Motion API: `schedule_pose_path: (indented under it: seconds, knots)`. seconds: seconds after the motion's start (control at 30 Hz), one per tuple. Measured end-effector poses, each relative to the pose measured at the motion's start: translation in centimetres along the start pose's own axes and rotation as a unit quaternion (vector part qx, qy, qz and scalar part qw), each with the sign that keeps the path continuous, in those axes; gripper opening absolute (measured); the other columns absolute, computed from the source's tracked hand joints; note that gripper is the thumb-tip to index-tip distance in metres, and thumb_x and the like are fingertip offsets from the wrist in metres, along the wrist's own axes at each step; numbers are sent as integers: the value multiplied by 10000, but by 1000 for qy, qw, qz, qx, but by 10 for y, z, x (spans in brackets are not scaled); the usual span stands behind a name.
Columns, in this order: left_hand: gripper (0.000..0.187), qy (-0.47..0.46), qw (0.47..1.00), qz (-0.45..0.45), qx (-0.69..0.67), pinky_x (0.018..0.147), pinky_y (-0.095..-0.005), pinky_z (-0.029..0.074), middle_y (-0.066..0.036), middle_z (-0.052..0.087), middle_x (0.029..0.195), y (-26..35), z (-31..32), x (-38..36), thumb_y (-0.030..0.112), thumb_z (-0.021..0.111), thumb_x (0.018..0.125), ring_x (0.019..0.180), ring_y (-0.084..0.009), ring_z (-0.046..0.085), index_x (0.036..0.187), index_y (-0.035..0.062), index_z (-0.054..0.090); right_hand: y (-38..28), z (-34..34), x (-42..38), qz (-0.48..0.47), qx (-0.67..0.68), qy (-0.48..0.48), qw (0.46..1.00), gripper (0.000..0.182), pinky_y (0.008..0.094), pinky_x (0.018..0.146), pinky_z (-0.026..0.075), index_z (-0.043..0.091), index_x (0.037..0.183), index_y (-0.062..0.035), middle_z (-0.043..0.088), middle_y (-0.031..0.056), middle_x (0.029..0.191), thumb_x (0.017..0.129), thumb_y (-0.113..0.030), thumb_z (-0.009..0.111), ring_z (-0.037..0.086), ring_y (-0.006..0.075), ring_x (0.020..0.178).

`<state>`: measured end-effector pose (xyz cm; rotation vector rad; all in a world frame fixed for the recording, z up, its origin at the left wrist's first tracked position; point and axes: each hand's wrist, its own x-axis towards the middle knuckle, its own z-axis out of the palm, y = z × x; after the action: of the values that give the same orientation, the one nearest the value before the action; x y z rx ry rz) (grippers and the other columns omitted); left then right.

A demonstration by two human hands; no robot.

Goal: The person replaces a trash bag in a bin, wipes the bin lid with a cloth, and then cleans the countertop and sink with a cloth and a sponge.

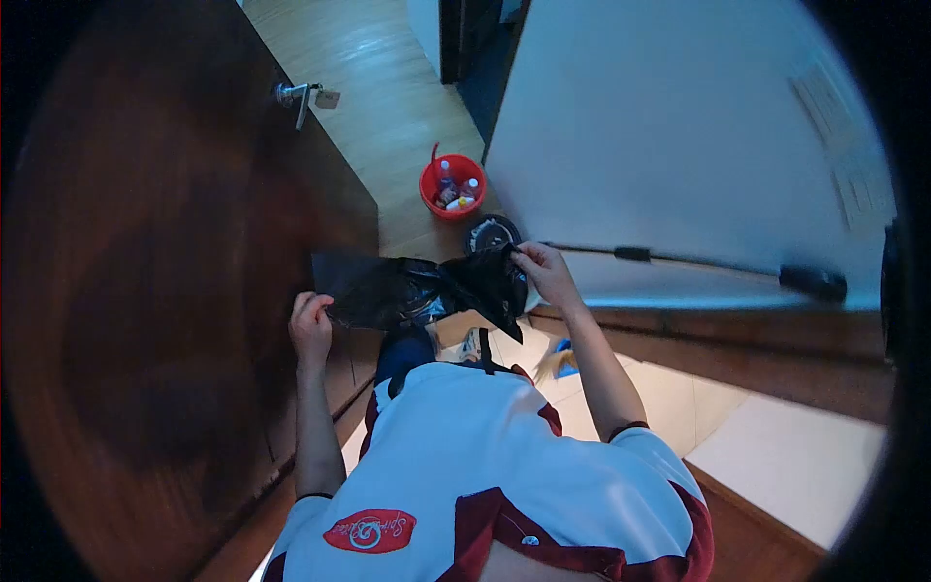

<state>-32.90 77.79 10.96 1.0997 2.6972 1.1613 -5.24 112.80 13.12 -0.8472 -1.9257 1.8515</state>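
A black plastic bag (pixel 388 296) is stretched flat between my two hands in front of my waist. My left hand (pixel 311 328) pinches its left edge, close to the brown door. At the other end, my right hand (pixel 546 274) grips the bunched upper edge with thumb and fingers. Just beyond the bag stands a round black container (pixel 490 233), partly covered by it. From beside my right hand, a long thin pole with a black grip (pixel 632 254) runs off to the right along the white wall.
A red bucket (pixel 453 215) holding several bottles stands on the wooden floor ahead. The brown door (pixel 175 291) with a lever handle (pixel 303 101) fills the left side. A white wall (pixel 669 126) rises at right. Near my feet lies a blue item with pale bristles (pixel 558 361).
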Motion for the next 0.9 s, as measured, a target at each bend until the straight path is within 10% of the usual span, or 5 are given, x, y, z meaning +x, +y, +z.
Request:
schedule_pose_path:
  seconds: [0.37,0.4,0.73,0.9]
  knots:
    - [264,-112,978,-167,-59,900,-379,518,-174,641,1147,-116,103,89,123,654,883,1037,-315,643,1120,11,687,7,30,221,33,-89,111,989,218,213,640,416,676,850,-52,602,-74,777,988,-214,628,514,22,724]
    - [385,-163,955,-239,-69,945,-361,502,-178,618,1250,-112,103,104,187,678,894,1099,-299,633,1222,-13,646,-16,47,236,45,68,83,993,194,214,658,409,680,886,-53,600,-78,789,984,-215,637,511,22,747]
    - [592,-160,878,-420,-167,1022,-368,468,-226,484,1460,-150,151,111,243,692,918,1266,-298,550,1406,-35,506,-35,99,425,-9,-178,-156,972,205,254,586,377,605,813,-42,508,-72,701,958,-183,639,479,56,684]
    - [517,-110,898,-420,-72,1039,-355,453,-234,479,1460,-148,184,150,200,654,941,1266,-306,553,1384,-36,529,-59,164,503,35,-1,-325,945,276,287,554,372,585,809,-12,477,-38,655,978,-226,632,457,66,650]
